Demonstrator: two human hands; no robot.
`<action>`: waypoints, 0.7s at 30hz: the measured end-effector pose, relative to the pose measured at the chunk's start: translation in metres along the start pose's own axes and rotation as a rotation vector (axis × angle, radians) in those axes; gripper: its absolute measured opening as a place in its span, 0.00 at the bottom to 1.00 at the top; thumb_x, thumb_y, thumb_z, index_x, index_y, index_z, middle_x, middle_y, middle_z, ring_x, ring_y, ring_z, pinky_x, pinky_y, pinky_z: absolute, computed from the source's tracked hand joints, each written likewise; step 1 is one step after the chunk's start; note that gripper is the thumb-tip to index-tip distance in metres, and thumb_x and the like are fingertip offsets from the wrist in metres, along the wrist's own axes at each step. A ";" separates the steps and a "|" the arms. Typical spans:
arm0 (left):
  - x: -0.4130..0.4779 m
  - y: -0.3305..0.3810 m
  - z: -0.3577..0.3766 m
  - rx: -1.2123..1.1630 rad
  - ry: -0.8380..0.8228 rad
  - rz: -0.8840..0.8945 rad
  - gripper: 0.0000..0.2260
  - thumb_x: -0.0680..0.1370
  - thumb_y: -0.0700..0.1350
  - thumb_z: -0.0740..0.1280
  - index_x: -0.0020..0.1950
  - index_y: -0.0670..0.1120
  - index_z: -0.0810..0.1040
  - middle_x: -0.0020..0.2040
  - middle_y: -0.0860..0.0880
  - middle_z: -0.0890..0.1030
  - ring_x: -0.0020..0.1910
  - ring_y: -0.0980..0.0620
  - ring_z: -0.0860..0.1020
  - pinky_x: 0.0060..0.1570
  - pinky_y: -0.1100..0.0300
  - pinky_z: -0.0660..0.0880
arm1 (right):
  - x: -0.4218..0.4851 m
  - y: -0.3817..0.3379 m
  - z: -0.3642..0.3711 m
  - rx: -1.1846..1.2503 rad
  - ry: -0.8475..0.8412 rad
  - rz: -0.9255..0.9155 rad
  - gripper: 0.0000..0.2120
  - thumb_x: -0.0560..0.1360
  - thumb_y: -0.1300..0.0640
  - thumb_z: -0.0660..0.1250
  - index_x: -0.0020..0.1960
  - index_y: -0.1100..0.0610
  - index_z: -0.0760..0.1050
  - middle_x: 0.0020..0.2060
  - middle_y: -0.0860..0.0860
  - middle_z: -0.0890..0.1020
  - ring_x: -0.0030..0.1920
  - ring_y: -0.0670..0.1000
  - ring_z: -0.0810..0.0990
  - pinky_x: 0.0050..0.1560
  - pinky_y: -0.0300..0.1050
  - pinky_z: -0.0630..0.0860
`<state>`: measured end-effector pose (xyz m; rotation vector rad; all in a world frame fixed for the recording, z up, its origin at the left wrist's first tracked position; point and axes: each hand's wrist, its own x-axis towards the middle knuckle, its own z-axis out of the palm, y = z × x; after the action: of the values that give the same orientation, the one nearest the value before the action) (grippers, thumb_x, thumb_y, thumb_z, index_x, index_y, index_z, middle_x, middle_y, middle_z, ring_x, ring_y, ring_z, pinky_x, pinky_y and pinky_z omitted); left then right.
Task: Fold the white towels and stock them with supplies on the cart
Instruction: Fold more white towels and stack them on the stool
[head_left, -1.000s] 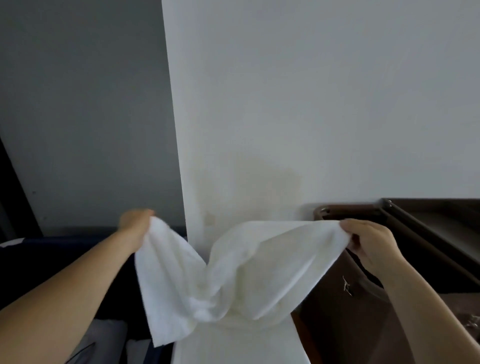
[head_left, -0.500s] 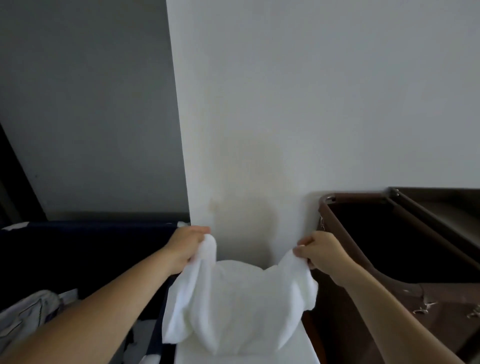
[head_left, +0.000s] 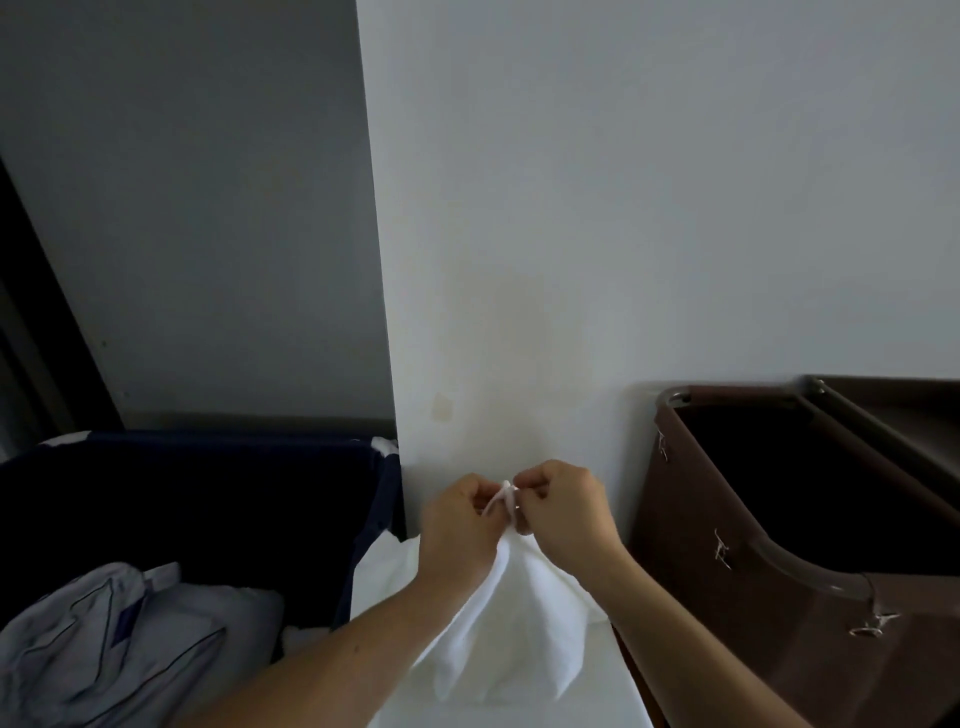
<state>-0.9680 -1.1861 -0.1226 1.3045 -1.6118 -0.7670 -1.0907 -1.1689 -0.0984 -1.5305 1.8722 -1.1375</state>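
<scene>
A white towel (head_left: 511, 629) hangs doubled over in front of the white wall, its lower part draping onto a white surface (head_left: 498, 714) below. My left hand (head_left: 460, 525) and my right hand (head_left: 563, 506) are side by side, almost touching, each pinching a top corner of the towel where the corners meet. The brown cart (head_left: 779, 587) stands at the right, its dark bin open at the top.
A dark blue laundry bin (head_left: 208, 499) at the left holds crumpled pale linen (head_left: 114, 639). A white wall corner (head_left: 384, 312) rises between bin and cart. A brown shelf edge (head_left: 883, 415) runs behind the cart's bin.
My hands came together from far apart, bringing the towel's two top corners to meet. The towel went from spread wide to folded in half and hanging lower.
</scene>
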 end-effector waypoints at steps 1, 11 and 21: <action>-0.003 -0.001 0.000 0.013 -0.009 0.003 0.10 0.78 0.44 0.69 0.38 0.56 0.77 0.31 0.58 0.81 0.37 0.69 0.78 0.35 0.74 0.71 | -0.002 0.000 0.003 0.016 -0.033 0.010 0.10 0.73 0.62 0.64 0.43 0.48 0.79 0.37 0.48 0.84 0.44 0.51 0.83 0.49 0.45 0.80; -0.023 -0.013 -0.026 -0.242 -0.032 -0.099 0.02 0.75 0.47 0.74 0.46 0.50 0.83 0.40 0.55 0.86 0.40 0.59 0.83 0.38 0.67 0.77 | -0.001 0.019 -0.012 0.650 -0.546 0.035 0.19 0.73 0.64 0.64 0.64 0.61 0.71 0.48 0.62 0.85 0.51 0.61 0.85 0.49 0.52 0.82; -0.024 0.010 -0.101 -0.317 -0.299 0.124 0.09 0.73 0.37 0.72 0.52 0.39 0.82 0.46 0.43 0.86 0.45 0.50 0.84 0.45 0.61 0.80 | 0.048 0.050 0.017 -0.275 -0.713 -0.429 0.39 0.68 0.66 0.73 0.73 0.45 0.63 0.68 0.35 0.64 0.67 0.35 0.61 0.64 0.22 0.55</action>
<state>-0.8793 -1.1539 -0.0794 0.8865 -1.6991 -1.1288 -1.1182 -1.2177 -0.1421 -2.1917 1.2732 -0.3743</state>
